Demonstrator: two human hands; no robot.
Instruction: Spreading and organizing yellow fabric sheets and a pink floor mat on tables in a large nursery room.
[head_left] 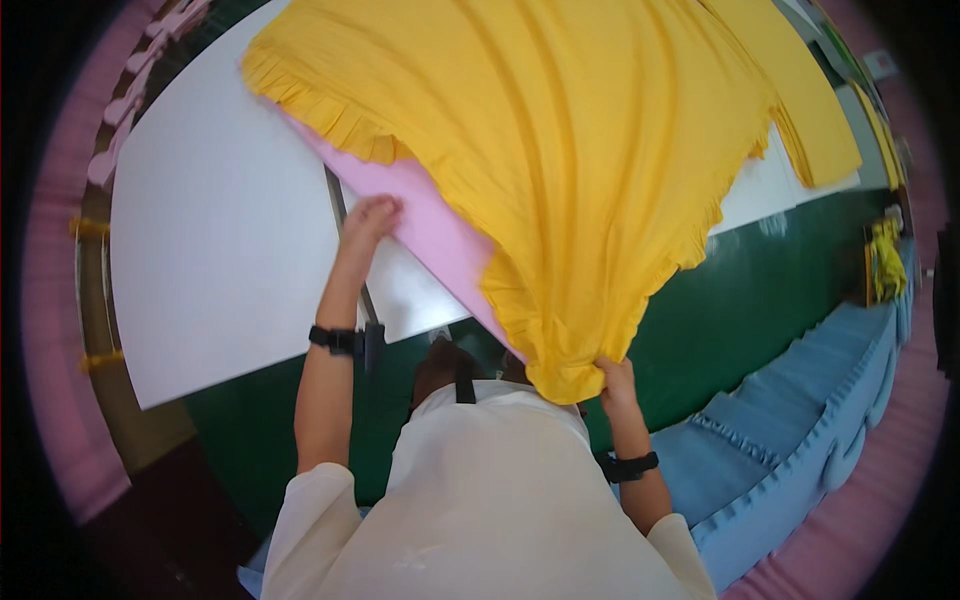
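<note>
A large yellow cloth with a ruffled edge (560,170) spreads over the table and hangs down in folds toward my body. At its near corner, my right hand (617,385) is closed on the gathered ruffle. Beneath the cloth lies a flat pink piece (440,225), its long edge showing on the left side. My left hand (372,218) is beside that pink edge, slightly blurred, with loosely bent fingers and nothing seen in them. Whether it touches the pink piece is unclear.
The white tabletop (220,230) reaches far to the left, with a dark gap beside its narrower section. A folded yellow cloth (815,100) lies at the far right. Blue ruffled fabric (770,430) is piled at lower right above the green floor (770,270).
</note>
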